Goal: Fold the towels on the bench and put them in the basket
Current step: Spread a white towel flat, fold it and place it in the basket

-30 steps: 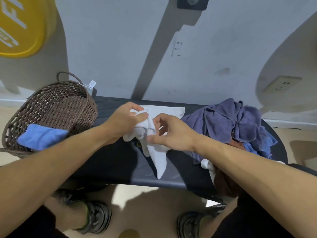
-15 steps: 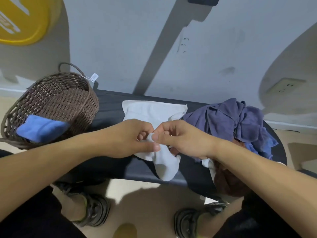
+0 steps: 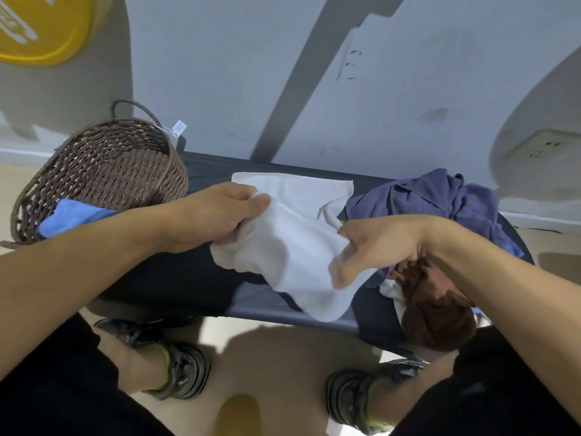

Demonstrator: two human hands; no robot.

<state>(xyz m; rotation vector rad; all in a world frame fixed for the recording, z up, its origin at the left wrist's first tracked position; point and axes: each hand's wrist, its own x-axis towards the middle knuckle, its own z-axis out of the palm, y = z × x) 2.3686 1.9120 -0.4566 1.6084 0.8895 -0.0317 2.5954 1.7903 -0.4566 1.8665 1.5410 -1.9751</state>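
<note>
Now soft white towel [image 3: 295,247], gripped by hands [image 3: 220,215]

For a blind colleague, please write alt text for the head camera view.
Both hands, left hand and right hand, hold a white towel above a dark bench. A wicker basket with a blue towel stands left; a towel pile lies right.

A bench [image 3: 176,287] stood against the wall [image 3: 251,73]. A basket [image 3: 119,171] sat at its left end, with a folded towel [image 3: 75,215] in it. A towel [image 3: 295,247] lay on the middle of the bench, its near end over the front edge, between the left hand [image 3: 217,215] and the right hand [image 3: 377,247]. A heap of towels [image 3: 456,209] lay at the right end.
</note>
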